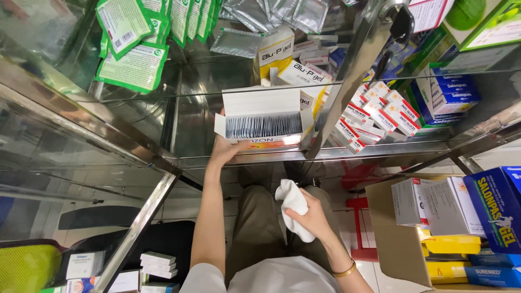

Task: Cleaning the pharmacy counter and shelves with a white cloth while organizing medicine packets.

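Note:
My left hand [223, 149] reaches up into the glass cabinet and holds the underside of an open white box [264, 116] packed with a row of thin sachets; the box's lid flap stands up. Lower down, above my lap, my right hand [310, 216] grips a crumpled white cloth [293, 202]. A gold bangle sits on that wrist. The box rests at the front edge of the glass shelf [195, 122].
Green-and-white sachets [135, 49] and silver pouches [271, 13] lie on the upper shelf. Red-and-white small boxes [380, 114] stack to the right of a metal post [347, 70]. A cardboard carton [391, 239] of medicine boxes stands at right. White boxes [157, 265] sit low left.

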